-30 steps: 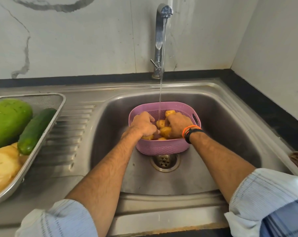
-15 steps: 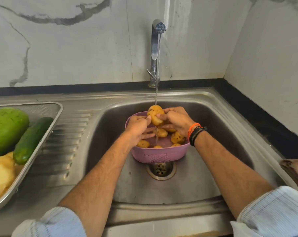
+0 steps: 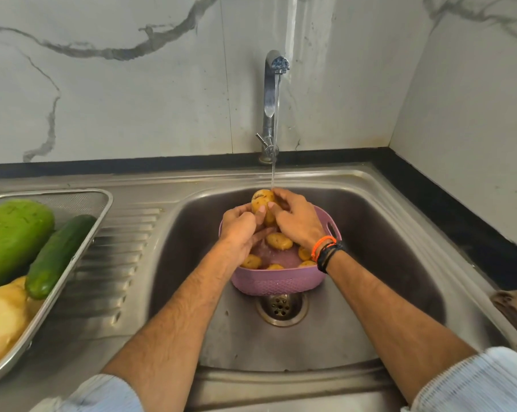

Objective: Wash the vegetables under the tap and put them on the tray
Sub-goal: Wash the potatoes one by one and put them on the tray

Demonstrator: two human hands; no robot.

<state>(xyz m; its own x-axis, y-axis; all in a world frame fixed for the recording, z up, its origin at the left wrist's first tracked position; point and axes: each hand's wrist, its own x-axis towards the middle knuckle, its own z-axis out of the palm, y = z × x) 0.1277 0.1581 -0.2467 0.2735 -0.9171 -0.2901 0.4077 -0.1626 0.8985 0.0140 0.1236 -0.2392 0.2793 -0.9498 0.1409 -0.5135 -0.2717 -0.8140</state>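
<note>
A yellow potato (image 3: 262, 201) sits under the running stream from the tap (image 3: 271, 105). Both hands grip it: my left hand (image 3: 240, 227) from the left, my right hand (image 3: 297, 220) from the right and above. Below them a pink plastic basket (image 3: 276, 282) stands in the sink (image 3: 370, 239) over the drain and holds several more small potatoes (image 3: 279, 240). On the left drainboard a metal mesh tray (image 3: 73, 263) carries a big green vegetable (image 3: 12, 239), a dark green cucumber (image 3: 59, 254) and pale yellow vegetables (image 3: 1, 319).
The drain (image 3: 281, 306) shows just in front of the basket. A marble wall rises behind the sink and on the right. A brown object (image 3: 515, 315) lies on the counter's right edge. The ribbed drainboard (image 3: 117, 263) lies between tray and basin.
Both hands came up out of the basket with one potato and now hold it higher, right under the water stream. The camera view tilted upward.
</note>
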